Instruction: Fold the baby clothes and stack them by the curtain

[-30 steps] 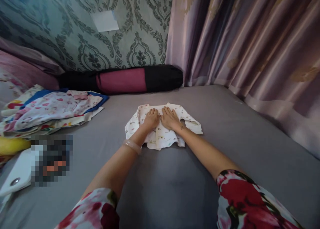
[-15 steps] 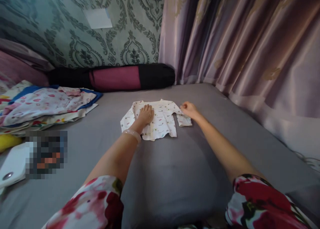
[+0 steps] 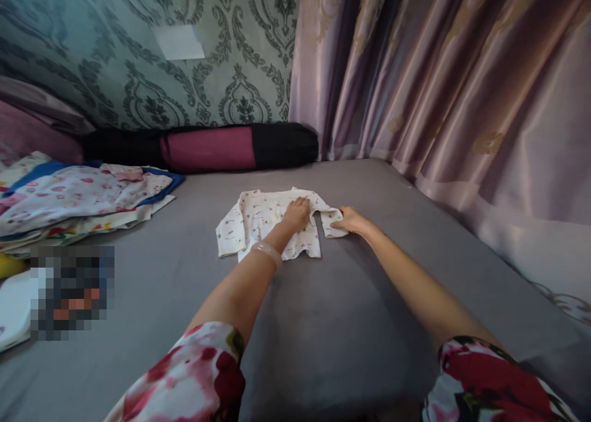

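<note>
A small white printed baby shirt lies spread on the grey bed sheet. My left hand presses down on the shirt's right shoulder area, fingers curled against the cloth. My right hand pinches the end of the shirt's right sleeve, just to the right of the body of the shirt. The left sleeve lies flat to the left. A clear bangle sits on my left wrist.
A stack of printed clothes lies at the left. A black and maroon bolster runs along the patterned wall. Pink curtains hang along the bed's right side. A white object and a blurred patch sit at the lower left.
Both hands lay together on the shirt's middle a second ago. My right hand went out to the right sleeve and took hold of it; my left hand slid right across the shirt.
</note>
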`<state>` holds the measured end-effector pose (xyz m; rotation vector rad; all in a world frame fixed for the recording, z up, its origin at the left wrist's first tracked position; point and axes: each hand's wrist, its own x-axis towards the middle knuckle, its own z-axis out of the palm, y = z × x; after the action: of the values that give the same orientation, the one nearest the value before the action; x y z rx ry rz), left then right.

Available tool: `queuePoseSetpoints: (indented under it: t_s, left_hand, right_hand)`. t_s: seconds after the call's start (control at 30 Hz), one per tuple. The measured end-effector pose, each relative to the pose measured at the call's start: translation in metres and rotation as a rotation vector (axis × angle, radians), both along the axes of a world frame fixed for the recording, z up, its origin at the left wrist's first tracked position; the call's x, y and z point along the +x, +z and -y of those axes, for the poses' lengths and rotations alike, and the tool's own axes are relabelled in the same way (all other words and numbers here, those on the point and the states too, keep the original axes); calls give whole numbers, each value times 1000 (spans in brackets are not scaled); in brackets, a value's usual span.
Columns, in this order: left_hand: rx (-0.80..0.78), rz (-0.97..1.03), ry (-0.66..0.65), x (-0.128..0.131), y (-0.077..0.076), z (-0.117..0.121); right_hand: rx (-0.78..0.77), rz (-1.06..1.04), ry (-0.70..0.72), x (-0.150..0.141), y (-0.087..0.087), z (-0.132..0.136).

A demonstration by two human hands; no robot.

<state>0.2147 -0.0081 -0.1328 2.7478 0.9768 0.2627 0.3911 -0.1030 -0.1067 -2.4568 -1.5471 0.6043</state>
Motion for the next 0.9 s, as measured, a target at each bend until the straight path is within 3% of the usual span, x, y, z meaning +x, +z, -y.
queuePoseSetpoints:
  t_s: [0.1, 0.23, 0.37, 0.53, 0.73, 0.9]
  left_hand:
    - [-1, 25, -1, 4, -6, 1]
    - [9, 53, 21, 2, -13, 2]
    - [9, 59, 37, 2, -16, 3]
    - [15, 81, 44, 4, -20, 2]
    - [25, 123, 42, 3, -20, 3]
    - [32, 107, 43, 3, -20, 3]
  right_hand:
    - [30, 124, 89, 4, 14, 2]
    - [265, 515, 210, 8, 26, 15]
    - [164, 636, 322, 21, 17, 27]
    - [106, 512, 117, 48, 4, 27]
    - [64, 245, -362, 60, 0, -4]
    - [46, 147, -484, 61, -8, -22]
